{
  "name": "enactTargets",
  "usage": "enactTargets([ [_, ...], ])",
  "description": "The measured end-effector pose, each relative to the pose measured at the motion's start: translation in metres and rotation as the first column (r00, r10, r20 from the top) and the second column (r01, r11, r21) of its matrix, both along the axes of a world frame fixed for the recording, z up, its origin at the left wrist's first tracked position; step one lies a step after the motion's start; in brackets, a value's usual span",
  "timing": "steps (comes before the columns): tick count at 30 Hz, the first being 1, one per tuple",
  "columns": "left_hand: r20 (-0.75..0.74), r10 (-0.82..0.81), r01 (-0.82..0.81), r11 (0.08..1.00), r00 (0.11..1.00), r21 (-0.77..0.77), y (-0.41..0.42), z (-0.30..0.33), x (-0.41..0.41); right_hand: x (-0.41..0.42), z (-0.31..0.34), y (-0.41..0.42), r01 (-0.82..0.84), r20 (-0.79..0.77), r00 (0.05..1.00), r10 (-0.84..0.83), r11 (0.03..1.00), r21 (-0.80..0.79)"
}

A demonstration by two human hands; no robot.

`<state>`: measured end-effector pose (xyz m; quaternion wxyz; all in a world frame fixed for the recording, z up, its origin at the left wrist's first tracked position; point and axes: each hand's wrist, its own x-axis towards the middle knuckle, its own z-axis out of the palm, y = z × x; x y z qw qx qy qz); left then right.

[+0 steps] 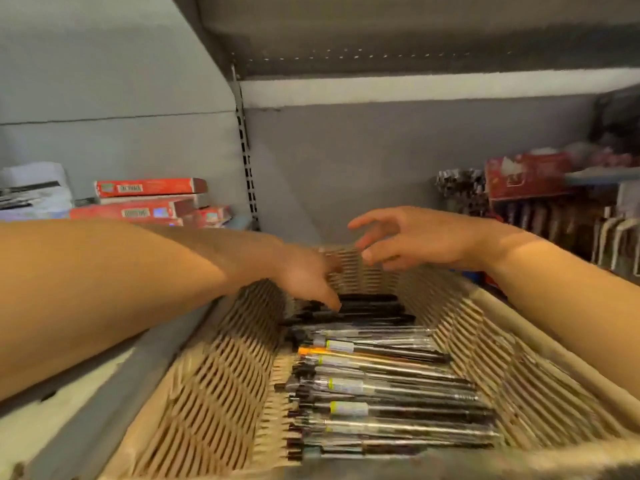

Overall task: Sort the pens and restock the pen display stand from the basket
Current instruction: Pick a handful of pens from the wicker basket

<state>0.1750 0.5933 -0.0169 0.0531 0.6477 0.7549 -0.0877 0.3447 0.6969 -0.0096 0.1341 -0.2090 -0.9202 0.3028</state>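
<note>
Roughly | left hand (304, 275) reached into basket (214, 375), fingertips on black pens (367, 308), grasp unclear | right hand (408, 239) hovered, fingers loose, empty | pens light, slick; pinch mid-barrel

A stationery shop: grey metal shelving with a slotted upright (246, 157), stacked red boxes (149, 199) at middle left, racks of packaged pens (540, 220) at right, a woven basket (214, 375) of pens (381, 382).

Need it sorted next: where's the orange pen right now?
In the head view, the orange pen lies inside the woven basket, mid-pile among clear pens, nearer than the black pens.
</note>
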Motion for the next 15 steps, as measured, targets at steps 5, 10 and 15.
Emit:
enactTargets([
  [5, -0.066, 0.03, -0.034, 0.998, 0.997, -0.059, 0.02, -0.004, -0.006, -0.012, -0.006, 0.009, -0.037, 0.143, 0.99, -0.017, 0.931, 0.364],
  [10, -0.105, 0.03, -0.054, 0.969, 0.994, -0.241, 0.023, -0.007, -0.006, -0.017, -0.009, 0.013, -0.081, 0.151, 0.988, 0.025, 0.923, 0.376],
  [15, -0.195, -0.021, -0.015, 0.984, 0.981, -0.18, 0.018, -0.003, 0.004, -0.021, -0.014, 0.009, -0.138, 0.237, 0.97, 0.047, 0.913, 0.385],
])
